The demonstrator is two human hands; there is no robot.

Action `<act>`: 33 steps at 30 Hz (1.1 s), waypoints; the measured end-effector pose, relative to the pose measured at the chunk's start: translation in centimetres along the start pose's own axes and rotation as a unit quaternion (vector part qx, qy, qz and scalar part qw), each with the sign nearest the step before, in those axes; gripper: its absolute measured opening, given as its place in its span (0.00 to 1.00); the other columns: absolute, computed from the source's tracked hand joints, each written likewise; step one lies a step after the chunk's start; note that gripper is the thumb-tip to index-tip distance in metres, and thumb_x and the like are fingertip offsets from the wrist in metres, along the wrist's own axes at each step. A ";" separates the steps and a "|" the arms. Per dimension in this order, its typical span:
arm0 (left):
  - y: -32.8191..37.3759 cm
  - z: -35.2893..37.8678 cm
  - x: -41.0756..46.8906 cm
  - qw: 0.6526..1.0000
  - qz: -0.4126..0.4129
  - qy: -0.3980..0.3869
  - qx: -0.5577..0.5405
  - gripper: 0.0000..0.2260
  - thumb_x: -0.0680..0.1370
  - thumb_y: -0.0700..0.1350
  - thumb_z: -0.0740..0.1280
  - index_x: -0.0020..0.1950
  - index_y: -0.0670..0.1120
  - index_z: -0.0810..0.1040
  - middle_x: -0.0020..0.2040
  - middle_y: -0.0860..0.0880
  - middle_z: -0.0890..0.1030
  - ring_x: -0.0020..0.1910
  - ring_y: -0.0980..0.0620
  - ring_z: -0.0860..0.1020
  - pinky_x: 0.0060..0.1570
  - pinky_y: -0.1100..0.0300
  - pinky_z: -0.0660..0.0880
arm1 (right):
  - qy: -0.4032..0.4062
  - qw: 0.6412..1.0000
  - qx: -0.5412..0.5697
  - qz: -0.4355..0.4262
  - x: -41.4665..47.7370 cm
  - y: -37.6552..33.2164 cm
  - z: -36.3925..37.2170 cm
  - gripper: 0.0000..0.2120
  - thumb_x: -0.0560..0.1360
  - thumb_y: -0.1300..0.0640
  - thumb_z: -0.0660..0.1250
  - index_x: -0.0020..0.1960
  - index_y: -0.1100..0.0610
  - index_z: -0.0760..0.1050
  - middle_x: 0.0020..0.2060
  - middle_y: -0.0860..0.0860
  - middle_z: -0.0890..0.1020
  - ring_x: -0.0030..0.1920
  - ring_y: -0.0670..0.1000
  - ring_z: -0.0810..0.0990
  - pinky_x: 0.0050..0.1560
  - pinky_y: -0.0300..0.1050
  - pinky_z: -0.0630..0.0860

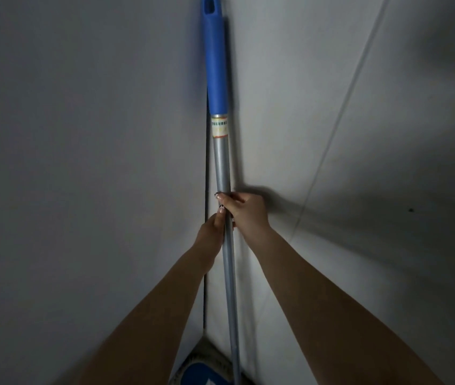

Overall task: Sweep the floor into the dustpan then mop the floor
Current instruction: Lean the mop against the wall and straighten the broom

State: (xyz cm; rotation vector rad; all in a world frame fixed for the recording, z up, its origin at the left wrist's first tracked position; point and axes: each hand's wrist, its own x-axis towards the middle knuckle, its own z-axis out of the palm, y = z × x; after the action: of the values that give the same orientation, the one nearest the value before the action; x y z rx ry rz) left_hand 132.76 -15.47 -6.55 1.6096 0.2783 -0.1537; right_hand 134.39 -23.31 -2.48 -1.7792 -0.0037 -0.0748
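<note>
A mop stands upright in a wall corner. Its silver pole (223, 162) runs up the middle of the head view and ends in a blue plastic grip (215, 56) at the top. The mop head (201, 370), blue with a pale fringe, shows at the bottom edge on the floor. My right hand (245, 211) grips the pole at mid-height from the right, fingers curled round it. Just below, my left hand (211, 232) holds the pole from the left; the pole hides its fingers. No broom or dustpan is in view.
Two pale walls meet in a dark corner seam (206, 168) right behind the pole. A thin panel joint (340, 112) runs diagonally on the right wall. The light is dim, and my arms cast a shadow on the right wall.
</note>
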 end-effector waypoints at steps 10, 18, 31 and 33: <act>0.6 -0.3 -0.2 0.999 -0.031 0.020 0.023 0.33 0.74 0.69 0.52 0.64 0.45 0.75 0.59 0.45 0.79 0.59 0.46 0.76 0.66 0.49 0.69 | 0.026 0.999 -0.012 0.025 -1.7 0.1 -0.6 0.12 0.78 0.53 0.65 0.53 0.59 0.81 0.37 0.48 0.81 0.41 0.47 0.79 0.46 0.39 0.74; 1.4 -1.9 -2.8 0.998 0.009 0.028 -0.054 0.18 0.80 0.56 0.58 0.60 0.45 0.75 0.54 0.47 0.78 0.54 0.51 0.76 0.58 0.58 0.69 | 0.000 0.997 -0.004 0.071 -3.6 -1.0 -1.6 0.17 0.77 0.50 0.64 0.53 0.64 0.78 0.40 0.53 0.78 0.42 0.50 0.76 0.51 0.47 0.76; 4.5 -5.7 -12.2 0.979 0.140 0.132 -0.065 0.23 0.78 0.50 0.65 0.70 0.43 0.67 0.60 0.46 0.76 0.62 0.49 0.74 0.68 0.51 0.68 | -0.084 0.995 0.050 0.029 -10.7 -7.6 -3.2 0.28 0.76 0.57 0.66 0.66 0.74 0.62 0.63 0.70 0.69 0.63 0.66 0.71 0.64 0.56 0.72; 4.8 -6.6 -14.4 0.976 0.152 0.138 -0.077 0.21 0.78 0.47 0.65 0.70 0.42 0.67 0.58 0.48 0.76 0.61 0.51 0.74 0.67 0.53 0.68 | -0.108 0.992 0.058 0.020 -12.0 -8.3 -3.1 0.28 0.76 0.57 0.65 0.67 0.73 0.59 0.64 0.69 0.66 0.65 0.65 0.67 0.65 0.55 0.71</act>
State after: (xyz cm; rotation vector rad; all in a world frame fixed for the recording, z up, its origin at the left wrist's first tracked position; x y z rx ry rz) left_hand 119.75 -10.27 2.29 1.4984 0.2468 0.3224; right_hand 121.88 -24.17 5.66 -1.6620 -0.1259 0.1449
